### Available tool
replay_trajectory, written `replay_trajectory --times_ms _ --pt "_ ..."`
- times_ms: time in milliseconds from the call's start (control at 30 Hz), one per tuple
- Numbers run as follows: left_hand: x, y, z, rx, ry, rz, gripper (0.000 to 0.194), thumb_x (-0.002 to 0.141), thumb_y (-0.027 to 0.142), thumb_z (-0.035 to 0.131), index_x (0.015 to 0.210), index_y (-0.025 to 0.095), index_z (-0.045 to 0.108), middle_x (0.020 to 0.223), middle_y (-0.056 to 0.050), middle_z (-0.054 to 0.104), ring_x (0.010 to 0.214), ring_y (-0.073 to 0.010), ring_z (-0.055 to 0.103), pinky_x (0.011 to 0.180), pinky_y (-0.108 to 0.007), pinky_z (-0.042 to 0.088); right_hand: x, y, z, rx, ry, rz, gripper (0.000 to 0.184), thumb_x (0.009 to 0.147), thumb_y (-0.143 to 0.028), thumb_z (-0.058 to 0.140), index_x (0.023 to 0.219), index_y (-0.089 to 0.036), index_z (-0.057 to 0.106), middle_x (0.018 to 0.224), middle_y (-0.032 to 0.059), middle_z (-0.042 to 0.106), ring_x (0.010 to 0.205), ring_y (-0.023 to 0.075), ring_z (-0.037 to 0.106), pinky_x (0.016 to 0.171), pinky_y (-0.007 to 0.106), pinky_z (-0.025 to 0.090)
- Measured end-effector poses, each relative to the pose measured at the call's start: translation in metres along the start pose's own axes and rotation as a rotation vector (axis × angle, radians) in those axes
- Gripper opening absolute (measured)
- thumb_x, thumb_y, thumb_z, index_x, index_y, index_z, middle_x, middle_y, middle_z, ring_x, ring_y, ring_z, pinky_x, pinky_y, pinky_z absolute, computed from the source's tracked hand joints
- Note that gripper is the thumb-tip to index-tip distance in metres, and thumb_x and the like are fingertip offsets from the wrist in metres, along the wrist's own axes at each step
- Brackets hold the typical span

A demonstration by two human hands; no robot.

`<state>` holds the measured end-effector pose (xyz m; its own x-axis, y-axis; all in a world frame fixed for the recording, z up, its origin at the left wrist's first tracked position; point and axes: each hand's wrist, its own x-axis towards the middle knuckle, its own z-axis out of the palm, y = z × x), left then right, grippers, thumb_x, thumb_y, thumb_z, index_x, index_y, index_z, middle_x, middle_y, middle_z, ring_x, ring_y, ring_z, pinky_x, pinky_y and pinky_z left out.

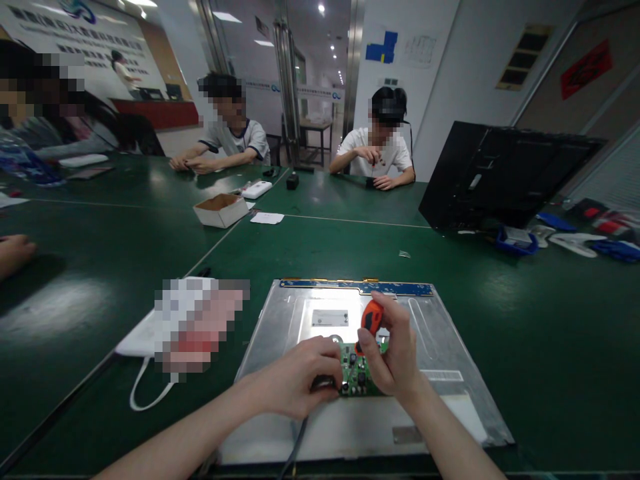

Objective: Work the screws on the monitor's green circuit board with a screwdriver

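Note:
An orange-and-black screwdriver handle is gripped in my right hand, tilted, with its lower end over a small green circuit board. The tip is hidden. My left hand has its fingers curled at the board's left edge, and something dark shows between thumb and fingers. A dark cable runs from under that hand toward the front. Board and hands are over the back of a silver metal display panel, which lies flat on the table. A narrow blue circuit strip runs along its far edge.
Left of the panel lies a white packet with a strap. Farther off stand an open cardboard box and, at right, a black monitor casing beside a blue tray. Several people sit around the green table; one person's hand shows at left.

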<state>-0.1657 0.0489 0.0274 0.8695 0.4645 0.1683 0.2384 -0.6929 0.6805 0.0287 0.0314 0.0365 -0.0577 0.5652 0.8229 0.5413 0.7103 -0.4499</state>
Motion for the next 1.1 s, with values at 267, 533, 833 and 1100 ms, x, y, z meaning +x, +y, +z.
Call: replay_trajectory --times_ms 267,533,833,1100 --pt "-0.001 -0.004 0.002 0.046 0.001 -0.001 0.003 0.084 0.017 0.064 0.082 0.019 0.063 0.094 -0.005 0.062 0.085 -0.0209 0.057 0.074 -0.031 0.044 -0.003 0.001 0.000 0.011 -0.030 0.021 0.050 0.094 -0.027 0.049 0.142 -0.022 0.037 0.102 0.0087 0.062 0.066 0.0153 0.056 0.060 0.031 0.052" --pt "0.000 -0.004 0.001 0.029 -0.020 -0.002 0.005 0.084 0.019 0.066 0.080 0.019 0.063 0.093 -0.005 0.063 0.086 -0.0216 0.057 0.074 -0.031 0.045 -0.002 -0.002 0.000 -0.007 -0.027 0.020 0.050 0.094 -0.028 0.049 0.142 -0.022 0.037 0.104 0.0089 0.063 0.066 0.0153 0.057 0.060 0.032 0.053" --pt "-0.001 -0.005 0.000 0.010 -0.022 0.025 0.006 0.085 0.013 0.062 0.085 0.019 0.064 0.097 -0.006 0.063 0.089 -0.0215 0.059 0.078 -0.032 0.045 -0.001 -0.003 -0.001 -0.028 -0.012 -0.020 0.051 0.094 -0.028 0.049 0.142 -0.022 0.036 0.104 0.0094 0.063 0.065 0.0157 0.057 0.059 0.032 0.053" --pt "0.000 -0.007 0.000 -0.033 0.003 0.042 0.007 0.083 0.014 0.067 0.079 0.019 0.063 0.094 -0.004 0.065 0.087 -0.0203 0.060 0.074 -0.030 0.045 0.008 -0.009 -0.004 -0.005 -0.028 -0.087 0.049 0.097 -0.026 0.044 0.144 -0.020 0.034 0.092 0.0062 0.063 0.061 0.0152 0.057 0.053 0.029 0.050"
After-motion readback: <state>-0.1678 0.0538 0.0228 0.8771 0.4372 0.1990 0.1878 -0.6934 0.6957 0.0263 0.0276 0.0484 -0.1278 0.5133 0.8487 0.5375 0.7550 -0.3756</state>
